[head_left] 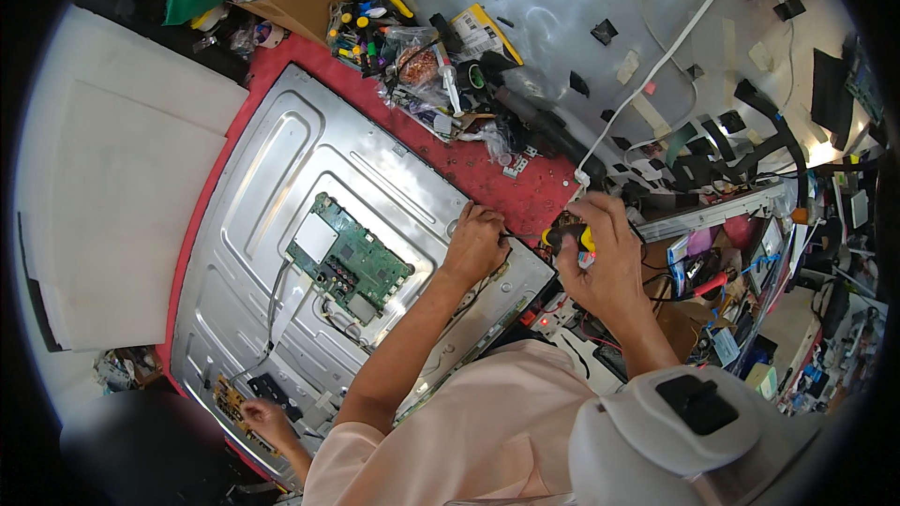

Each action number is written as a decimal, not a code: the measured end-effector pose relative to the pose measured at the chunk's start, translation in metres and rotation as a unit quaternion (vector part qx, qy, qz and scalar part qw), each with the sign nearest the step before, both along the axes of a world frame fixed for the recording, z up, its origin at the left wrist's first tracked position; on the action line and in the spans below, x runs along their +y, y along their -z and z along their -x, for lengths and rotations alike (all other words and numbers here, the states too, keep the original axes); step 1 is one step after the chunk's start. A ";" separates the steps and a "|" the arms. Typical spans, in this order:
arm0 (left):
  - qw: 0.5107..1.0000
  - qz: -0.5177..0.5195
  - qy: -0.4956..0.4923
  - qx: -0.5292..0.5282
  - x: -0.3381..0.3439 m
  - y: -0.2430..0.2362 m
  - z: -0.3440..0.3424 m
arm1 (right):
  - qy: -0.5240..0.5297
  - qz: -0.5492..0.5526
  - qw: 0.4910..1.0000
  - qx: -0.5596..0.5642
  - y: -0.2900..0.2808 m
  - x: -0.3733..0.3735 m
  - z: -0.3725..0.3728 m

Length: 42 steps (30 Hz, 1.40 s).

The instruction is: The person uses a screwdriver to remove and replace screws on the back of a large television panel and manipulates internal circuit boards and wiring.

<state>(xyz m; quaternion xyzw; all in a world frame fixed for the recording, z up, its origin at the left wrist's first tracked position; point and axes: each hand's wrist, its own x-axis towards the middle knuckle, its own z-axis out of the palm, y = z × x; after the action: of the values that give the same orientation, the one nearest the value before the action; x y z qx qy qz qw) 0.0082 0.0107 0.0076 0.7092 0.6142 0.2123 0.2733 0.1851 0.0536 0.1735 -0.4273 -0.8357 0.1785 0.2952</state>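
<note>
A large silver metal back panel (352, 155) with pressed ridges lies on a red work surface. Bolted near its middle is a green circuit board (361, 258) with a white square on it. My left hand (478, 239) rests at the panel's right end, fingers curled down and closed at the edge; whatever they grip is hidden. Just right of the panel, my right hand (605, 253) is raised and closed around a yellow-and-black tool handle (568, 239). The tool's tip cannot be made out. A thin dark cable runs beneath my left wrist.
Another person's hand (267, 417) is over a brown circuit board (230, 403) at the panel's lower left. Tools and bagged parts (417, 66) crowd the far side. A white cable (670, 52) hangs at right, above a cluttered shelf. A power strip (553, 319) sits near me.
</note>
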 end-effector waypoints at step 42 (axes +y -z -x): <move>0.989 -0.107 -0.100 0.023 0.036 0.016 -0.015 | 0.180 -0.007 0.972 0.153 0.024 -0.009 -0.063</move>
<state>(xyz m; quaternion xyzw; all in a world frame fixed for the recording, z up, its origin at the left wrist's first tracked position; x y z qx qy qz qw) 0.0232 0.0463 -0.0085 0.6738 0.6623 0.2863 0.1590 0.2477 0.0446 0.1496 -0.5362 -0.6912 0.1795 0.4500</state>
